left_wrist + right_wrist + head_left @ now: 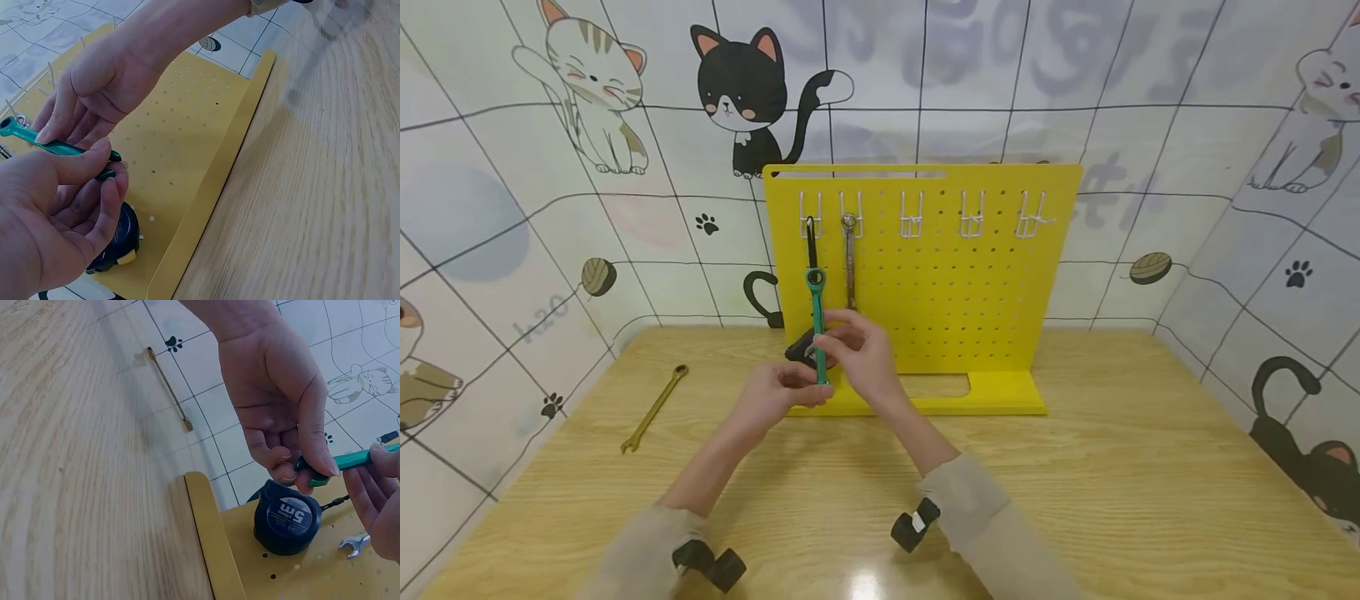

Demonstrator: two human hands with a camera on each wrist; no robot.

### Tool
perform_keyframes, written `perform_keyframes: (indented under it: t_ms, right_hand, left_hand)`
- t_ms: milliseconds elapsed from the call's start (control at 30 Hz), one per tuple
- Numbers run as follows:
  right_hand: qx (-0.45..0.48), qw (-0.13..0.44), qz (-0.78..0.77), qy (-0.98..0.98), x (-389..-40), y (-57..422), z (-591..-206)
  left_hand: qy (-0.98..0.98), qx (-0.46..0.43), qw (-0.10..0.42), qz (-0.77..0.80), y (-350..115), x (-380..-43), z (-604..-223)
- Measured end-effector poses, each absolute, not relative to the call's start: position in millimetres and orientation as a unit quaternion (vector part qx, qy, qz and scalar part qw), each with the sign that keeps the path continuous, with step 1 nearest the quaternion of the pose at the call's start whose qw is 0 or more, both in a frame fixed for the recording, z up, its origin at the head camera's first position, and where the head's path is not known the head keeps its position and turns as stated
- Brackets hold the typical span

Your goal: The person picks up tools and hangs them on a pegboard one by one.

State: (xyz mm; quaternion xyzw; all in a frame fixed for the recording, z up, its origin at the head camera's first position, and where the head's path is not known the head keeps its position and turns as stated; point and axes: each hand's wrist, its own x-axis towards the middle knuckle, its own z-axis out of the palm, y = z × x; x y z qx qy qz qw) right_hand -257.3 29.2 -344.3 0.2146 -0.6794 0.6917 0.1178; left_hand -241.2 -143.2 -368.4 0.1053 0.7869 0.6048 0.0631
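Observation:
A green combination wrench [817,310] stands nearly upright in front of the yellow pegboard [955,308], its ring end uppermost. My left hand [775,393] pinches its open-jaw end between thumb and fingers, as the left wrist view also shows. Higher on the shaft, my right hand [867,357] grips the wrench between thumb and fingers. Behind the hands hangs a black tape measure [287,519] marked 5m, its strap on the leftmost hook. A silver wrench [850,262] hangs from the second hook, partly hidden by my right hand.
White wire hooks run along the board's upper part; the third hook [912,215] and those right of it hold nothing. A brass-coloured wrench [655,410] lies on the wooden table [1112,475] to the left. Cat-patterned sheeting [685,150] covers the walls behind and beside.

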Motion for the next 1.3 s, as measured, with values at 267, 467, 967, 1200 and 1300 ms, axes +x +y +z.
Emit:
perform_keyframes:
  t_ms: [267,467,967,1200,1300]
  right_hand:
    - [0.223,0.149,0.684,-0.678,-260,48,-338]
    - [0.219,0.164,0.682,-0.678,-262,61,-335]
    - [0.188,0.219,0.680,-0.674,-259,90,-320]
    - [0.188,0.241,0.679,-0.667,-259,102,-313]
    - [0.187,0.250,0.678,-0.666,-260,107,-310]
  left_hand:
    - [0.772,0.120,0.059,0.622,-124,-248,-363]
    - [0.765,0.137,0.047,0.628,-109,-253,-359]
    - [0.742,0.186,0.022,0.644,-75,-257,-348]
    - [0.713,0.193,0.027,0.673,-60,-259,-343]
    - [0.711,0.193,0.021,0.676,-53,-260,-341]
